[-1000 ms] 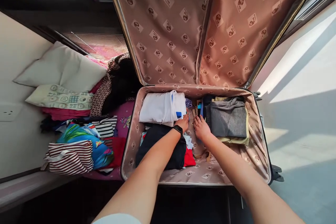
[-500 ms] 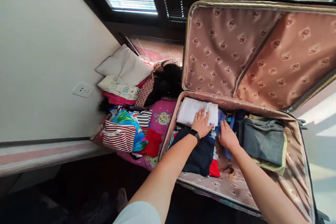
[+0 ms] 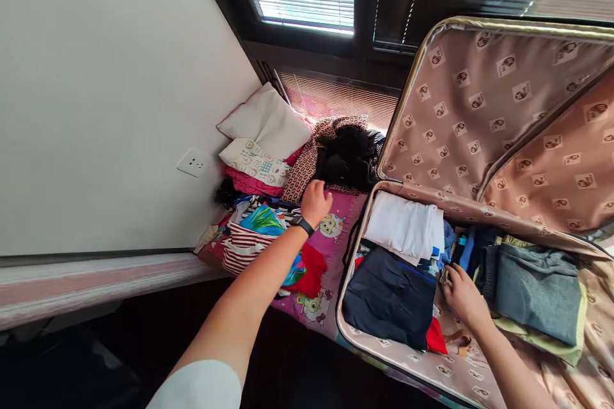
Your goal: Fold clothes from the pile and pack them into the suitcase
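In the open suitcase, a dark garment is laid frontward; the right hand is placed beside it, grip cannot be told. Grey clothes are stacked right, white clothes behind. The left hand, empty, loosely opened, is held near a black bundle.

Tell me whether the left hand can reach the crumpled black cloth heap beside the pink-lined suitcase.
Probably yes: the left hand is close by, and nothing visible blocks the way to the crumpled black cloth heap.
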Available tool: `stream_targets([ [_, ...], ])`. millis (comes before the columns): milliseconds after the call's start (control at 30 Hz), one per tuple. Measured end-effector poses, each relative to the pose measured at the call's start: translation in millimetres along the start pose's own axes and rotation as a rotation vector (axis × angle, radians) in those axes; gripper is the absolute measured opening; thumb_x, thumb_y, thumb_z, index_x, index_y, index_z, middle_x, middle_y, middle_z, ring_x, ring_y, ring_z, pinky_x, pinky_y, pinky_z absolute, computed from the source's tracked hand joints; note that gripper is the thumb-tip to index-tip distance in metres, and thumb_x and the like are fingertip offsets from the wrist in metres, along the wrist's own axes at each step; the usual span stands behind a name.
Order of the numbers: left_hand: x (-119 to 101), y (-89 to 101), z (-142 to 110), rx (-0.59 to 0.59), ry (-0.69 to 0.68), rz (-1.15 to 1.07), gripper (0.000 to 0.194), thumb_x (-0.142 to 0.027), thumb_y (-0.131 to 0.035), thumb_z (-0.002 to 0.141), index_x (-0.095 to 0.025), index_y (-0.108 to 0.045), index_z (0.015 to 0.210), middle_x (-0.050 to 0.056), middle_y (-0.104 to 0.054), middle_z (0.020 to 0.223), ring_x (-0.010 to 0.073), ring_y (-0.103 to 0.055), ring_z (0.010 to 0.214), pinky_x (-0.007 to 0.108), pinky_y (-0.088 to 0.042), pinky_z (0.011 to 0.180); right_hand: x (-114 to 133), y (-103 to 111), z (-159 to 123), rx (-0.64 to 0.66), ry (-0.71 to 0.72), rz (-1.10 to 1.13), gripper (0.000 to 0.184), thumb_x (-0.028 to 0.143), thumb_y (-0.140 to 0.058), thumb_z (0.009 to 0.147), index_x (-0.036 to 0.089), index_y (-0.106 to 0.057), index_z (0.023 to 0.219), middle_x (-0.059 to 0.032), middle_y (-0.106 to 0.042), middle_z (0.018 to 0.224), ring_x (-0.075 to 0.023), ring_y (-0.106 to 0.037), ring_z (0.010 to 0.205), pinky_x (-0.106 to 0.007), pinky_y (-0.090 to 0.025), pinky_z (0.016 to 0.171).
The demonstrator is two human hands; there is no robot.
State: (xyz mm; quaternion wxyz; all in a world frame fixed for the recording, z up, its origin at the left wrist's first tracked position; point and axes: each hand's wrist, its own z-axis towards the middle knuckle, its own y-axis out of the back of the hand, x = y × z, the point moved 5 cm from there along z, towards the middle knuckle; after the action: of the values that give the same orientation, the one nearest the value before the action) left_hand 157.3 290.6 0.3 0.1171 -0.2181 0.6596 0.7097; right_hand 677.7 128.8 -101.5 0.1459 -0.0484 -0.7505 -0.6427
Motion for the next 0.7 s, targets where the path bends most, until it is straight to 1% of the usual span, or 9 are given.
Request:
stream_targets([
  [67, 50.5, -0.5, 18.6, 0.076, 0.123, 0.136, 0.057, -0.024, -0.06, 0.101, -0.012, -0.049, 0.155, 0.023, -0.059, 0.155, 0.0336, -0.053, 0.149, 0.049, -0.037, 0.13, 16.0, 2.6, -18.2, -0.016, -0.029, 0.066, 0.049, 0.032, -0.048, 0.094, 0.018, -0.072, 0.135, -0.0228, -0.068, 0.144, -0.039, -0.066, 0.138, -0.059, -0.051, 0.122],
  [167, 93.5, -15.6, 30.3, 0.238, 0.249, 0.252, 0.075, -0.033, -0.07, 0.097, -0.006, -0.04, 0.16, 0.03, -0.055, 0.158, 0.0385, -0.05, 0.151, 0.049, -0.039, 0.126, 48.1, 5.5, -31.8, -0.015, -0.069, 0.162, 0.048, 0.036, -0.049, 0.096, 0.018, -0.071, 0.134, -0.0223, -0.067, 0.144, -0.0392, -0.066, 0.138, -0.061, -0.052, 0.121],
  [300, 107.3, -26.0, 37.0, 0.423, 0.303, 0.27, 0.065, -0.03, -0.069, 0.097, -0.002, -0.05, 0.152, 0.03, -0.063, 0.15, 0.0352, -0.062, 0.138, 0.041, -0.048, 0.114, 99.0, 19.4, -28.1, -0.008, -0.076, 0.231, 0.045, 0.039, -0.049, 0.099, 0.021, -0.07, 0.135, -0.0212, -0.066, 0.147, -0.0384, -0.066, 0.137, -0.062, -0.052, 0.121],
  [367, 113.4, -15.8, 39.1, 0.495, 0.274, 0.244, 0.049, -0.032, -0.068, 0.098, -0.006, -0.063, 0.139, 0.025, -0.072, 0.138, 0.0314, -0.07, 0.126, 0.036, -0.052, 0.108, 131.1, 30.9, -23.8, -0.007, -0.024, 0.258, 0.044, 0.038, -0.049, 0.102, 0.021, -0.068, 0.137, -0.0205, -0.066, 0.148, -0.0369, -0.066, 0.137, -0.06, -0.052, 0.121],
  [433, 128.8, 7.7, 33.3, 0.51, 0.253, 0.215, 0.039, -0.041, -0.064, 0.101, -0.011, -0.071, 0.126, 0.019, -0.077, 0.129, 0.0293, -0.073, 0.119, 0.034, -0.054, 0.105, 169.6, 42.3, -21.8, -0.01, 0.036, 0.3, 0.041, 0.036, -0.049, 0.104, 0.022, -0.067, 0.138, -0.0188, -0.068, 0.147, -0.0346, -0.068, 0.135, -0.057, -0.055, 0.119],
  [500, 152.7, 42.5, 13.8, 0.414, 0.244, 0.2, 0.041, -0.046, -0.058, 0.104, -0.014, -0.072, 0.125, 0.017, -0.077, 0.131, 0.0295, -0.07, 0.125, 0.036, -0.053, 0.109, 216.8, 50.7, -22.3, -0.005, 0.119, 0.367, 0.037, 0.033, -0.05, 0.106, 0.023, -0.067, 0.137, -0.0164, -0.071, 0.143, -0.0319, -0.07, 0.132, -0.054, -0.058, 0.115],
  [567, 181.0, 81.1, -23.1, 0.209, 0.283, 0.217, 0.045, -0.046, -0.058, 0.103, -0.014, -0.068, 0.132, 0.018, -0.073, 0.14, 0.0312, -0.064, 0.135, 0.041, -0.049, 0.118, 272.7, 53.5, -23.2, 0.025, 0.236, 0.446, 0.035, 0.028, -0.051, 0.106, 0.025, -0.068, 0.136, -0.0145, -0.073, 0.139, -0.0298, -0.072, 0.128, -0.05, -0.062, 0.111],
  [633, 207.8, 109.6, -75.6, 0.006, 0.383, 0.203, 0.053, -0.048, -0.059, 0.102, -0.01, -0.063, 0.139, 0.023, -0.068, 0.145, 0.0343, -0.06, 0.141, 0.046, -0.045, 0.123, 332.1, 48.3, -20.5, 0.101, 0.351, 0.508, 0.038, 0.024, -0.051, 0.106, 0.026, -0.067, 0.14, -0.0133, -0.074, 0.139, -0.0281, -0.073, 0.127, -0.047, -0.063, 0.109],
  [700, 226.6, 122.0, -133.7, -0.181, 0.499, 0.124, 0.056, -0.049, -0.059, 0.101, -0.01, -0.061, 0.141, 0.026, -0.065, 0.145, 0.038, -0.056, 0.145, 0.053, -0.043, 0.125, 386.8, 34.8, -9.6, 0.197, 0.409, 0.546, 0.046, 0.024, -0.055, 0.105, 0.025, -0.061, 0.15, -0.0142, -0.07, 0.145, -0.0286, -0.069, 0.133, -0.047, -0.06, 0.113],
])
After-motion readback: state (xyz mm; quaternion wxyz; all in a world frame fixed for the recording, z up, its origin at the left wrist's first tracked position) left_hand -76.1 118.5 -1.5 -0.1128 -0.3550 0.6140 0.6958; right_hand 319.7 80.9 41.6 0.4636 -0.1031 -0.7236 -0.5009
